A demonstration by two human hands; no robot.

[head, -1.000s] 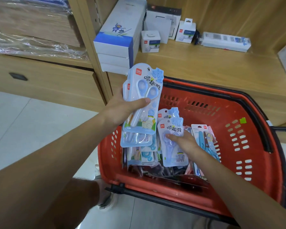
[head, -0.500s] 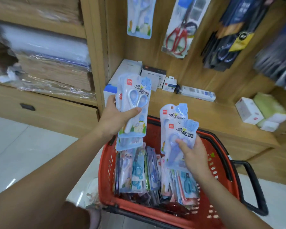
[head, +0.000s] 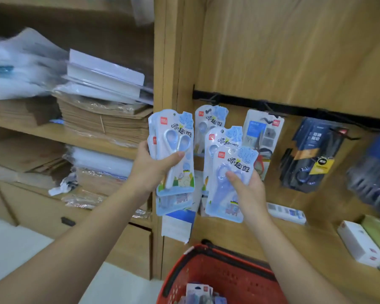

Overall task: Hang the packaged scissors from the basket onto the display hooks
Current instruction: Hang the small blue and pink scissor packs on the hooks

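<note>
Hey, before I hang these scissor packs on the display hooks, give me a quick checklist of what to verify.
1. Left hand grips its stack of packs: ok.
2. Right hand grips two packs: ok.
3. Hang holes at the tops of the held packs uncovered: ok.
4. Matching hanging pack found at the left end of the black rail: ok.
5. Room left on its hook: cannot tell, the held packs hide it.
6. A free hand for threading: not ok, both are full.
</note>
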